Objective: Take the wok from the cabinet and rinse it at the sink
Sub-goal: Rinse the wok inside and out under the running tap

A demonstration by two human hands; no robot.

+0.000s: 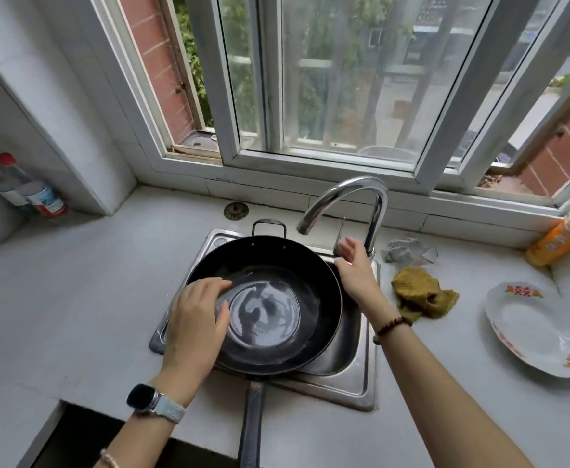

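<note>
Wok handle: the long dark handle (250, 420) points toward the person, crossing the sink's front rim and the pale tabletop (84, 298).
Left hand: the left hand (196, 319), a smartwatch (145, 398) on its wrist, lies over the wok's left rim. Its fingers (217, 284) are pressed together and bent, with the tips on the inner wall.
Wok: the black wok (310, 275) sits over the steel sink (358, 373), a shallow pool of water (263, 314) in its bottom and a small loop handle (269, 225) at the far side.
Right hand: the right hand (354, 270), a bead bracelet (393, 325) on its wrist, reaches to the foot of the faucet (351, 197). Its fingers are loosely spread, and I cannot tell whether they touch the lever.
Right of the sink: a crumpled yellow cloth (420, 295), a silvery scourer (408, 251) beyond it, and a white plate with red marks (533, 329) well apart.
Far edge: an orange bottle (560, 236) lies tilted at the right, a round drain plug (235, 210) sits behind the sink, bottles (30, 187) stand at the far left, and the window (327, 79) is behind them all.
</note>
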